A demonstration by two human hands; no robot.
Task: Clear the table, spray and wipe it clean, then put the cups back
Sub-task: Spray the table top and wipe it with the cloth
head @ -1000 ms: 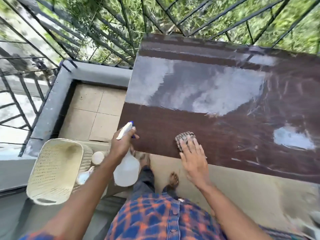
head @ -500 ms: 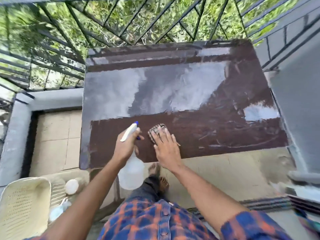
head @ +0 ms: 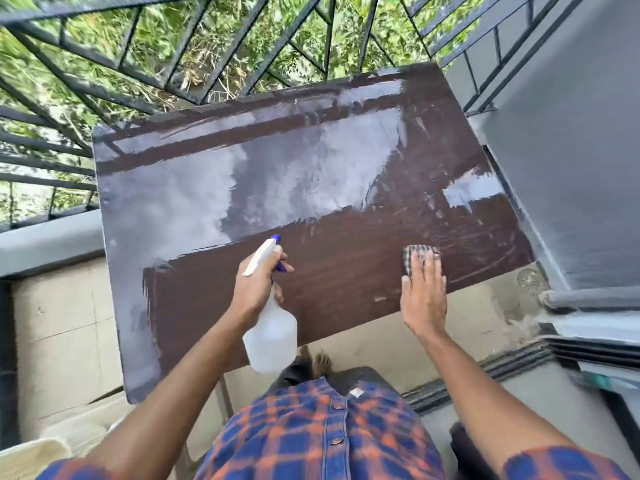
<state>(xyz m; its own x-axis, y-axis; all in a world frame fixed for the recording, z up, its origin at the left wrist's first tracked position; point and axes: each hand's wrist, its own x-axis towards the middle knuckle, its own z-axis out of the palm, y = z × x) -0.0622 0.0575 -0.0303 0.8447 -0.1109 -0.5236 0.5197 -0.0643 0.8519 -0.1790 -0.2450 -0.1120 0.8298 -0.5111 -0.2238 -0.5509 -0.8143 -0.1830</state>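
A dark brown table fills the middle of the head view, its top wet and streaked with glare. My left hand grips the neck of a white spray bottle with a blue nozzle, held over the table's near edge. My right hand lies flat, fingers pressing a checked cloth onto the table near its right front corner. No cups are in view.
A black metal railing with greenery behind runs along the table's far side. A grey wall stands close on the right. The corner of a cream basket shows at the bottom left on the tiled floor.
My right hand has slid the cloth to the right along the table's front. The view has swung right, so the basket and cups have left the frame. The bottle stays in my left hand.
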